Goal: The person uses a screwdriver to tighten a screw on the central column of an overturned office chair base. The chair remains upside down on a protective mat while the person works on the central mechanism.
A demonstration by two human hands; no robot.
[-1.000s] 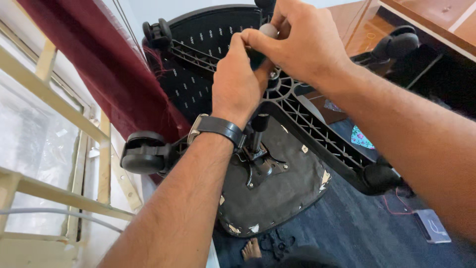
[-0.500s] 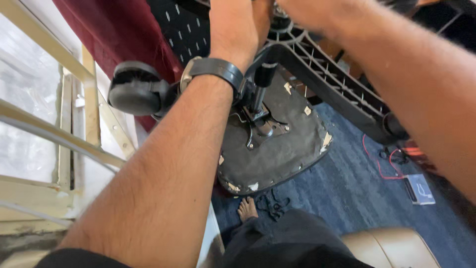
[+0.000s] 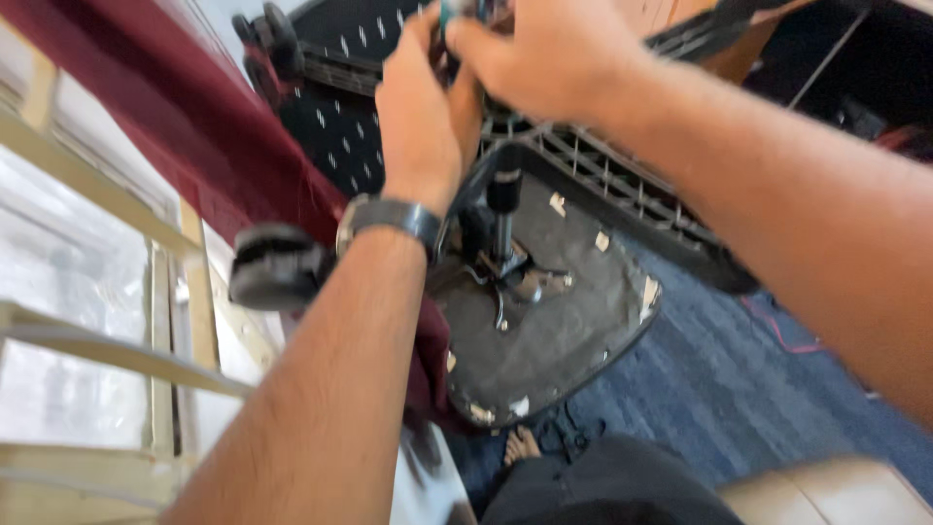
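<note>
- At the far top of the scene, the left hand [image 3: 428,107] and right hand [image 3: 544,58] meet on the hub of an upturned office chair's black star base [image 3: 593,170]; fingers curl together around a small part there, too blurred to identify.
- Below the hands, the gas column [image 3: 503,209] runs down to the seat underside [image 3: 544,331].
- A caster wheel [image 3: 277,267] sits left, beside the wristwatch [image 3: 389,216].
- Maroon curtain [image 3: 185,126] hangs far left; blue carpet [image 3: 739,379] lies right.

head view, close, looking down
</note>
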